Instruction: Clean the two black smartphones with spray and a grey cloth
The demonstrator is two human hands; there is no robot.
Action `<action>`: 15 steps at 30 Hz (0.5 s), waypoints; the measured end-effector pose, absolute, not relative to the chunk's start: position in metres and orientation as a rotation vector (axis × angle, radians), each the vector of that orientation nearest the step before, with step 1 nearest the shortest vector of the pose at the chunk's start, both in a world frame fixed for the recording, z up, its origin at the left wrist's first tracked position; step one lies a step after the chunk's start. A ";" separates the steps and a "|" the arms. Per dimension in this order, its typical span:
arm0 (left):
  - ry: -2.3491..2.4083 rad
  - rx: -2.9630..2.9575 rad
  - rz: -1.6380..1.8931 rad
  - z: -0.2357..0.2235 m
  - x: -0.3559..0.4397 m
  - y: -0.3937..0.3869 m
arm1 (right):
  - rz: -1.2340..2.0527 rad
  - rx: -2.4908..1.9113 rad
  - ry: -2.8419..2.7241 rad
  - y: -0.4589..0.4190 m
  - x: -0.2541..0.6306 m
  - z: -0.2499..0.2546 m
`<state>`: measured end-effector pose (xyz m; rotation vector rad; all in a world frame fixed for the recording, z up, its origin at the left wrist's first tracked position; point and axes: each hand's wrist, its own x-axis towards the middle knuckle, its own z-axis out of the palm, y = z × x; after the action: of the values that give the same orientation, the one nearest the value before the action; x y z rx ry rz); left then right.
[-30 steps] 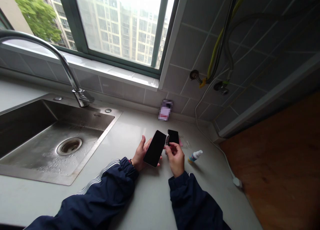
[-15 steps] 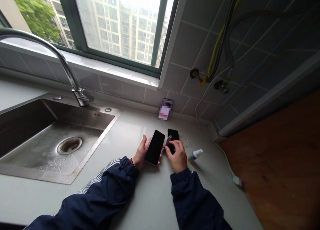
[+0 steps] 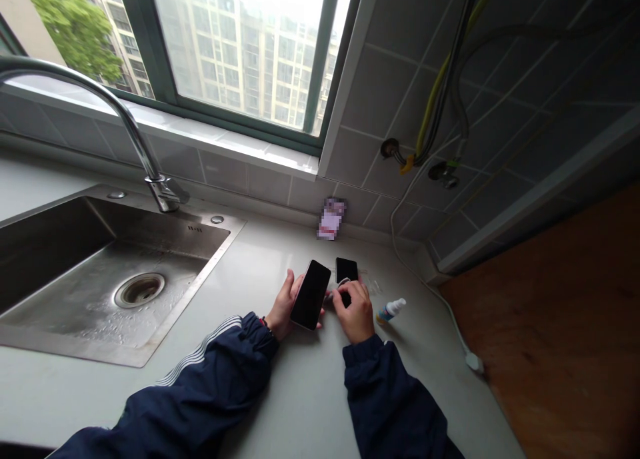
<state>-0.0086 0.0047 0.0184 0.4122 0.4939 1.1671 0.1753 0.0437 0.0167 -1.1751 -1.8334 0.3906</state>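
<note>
1. The left arm, in a loose navy-blue fabric sleeve with white stripes (image 3: 200,379), angles inward from the lower left.
2. A dark beaded bracelet with a red part (image 3: 266,324) circles the left wrist.
3. The bare left hand (image 3: 285,307) is cupped, thumb raised and spread from the fingers, whose tips show on the far side.
4. The right arm, in a plain-looking navy-blue fabric sleeve (image 3: 393,406), rises from the lower right.
5. The bare right hand (image 3: 357,312) is back-up, fingers bent, thumb and forefinger curved toward each other.
</note>
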 end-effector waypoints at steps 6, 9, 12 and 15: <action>0.440 0.383 1.154 0.021 -0.014 0.004 | 0.585 -1.190 -1.572 0.039 0.180 0.024; 0.350 0.332 1.127 0.020 -0.017 0.003 | 0.684 -1.172 -1.461 0.040 0.182 0.024; 0.300 0.327 1.101 0.021 -0.018 0.002 | 0.732 -1.176 -1.342 0.046 0.185 0.019; 0.297 0.344 1.089 0.023 -0.018 0.001 | 0.725 -1.195 -1.231 0.055 0.191 0.012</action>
<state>-0.0182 0.0011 0.0229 0.3443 0.2968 1.0885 0.1911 0.0554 0.0121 -1.1953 -1.2312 0.7249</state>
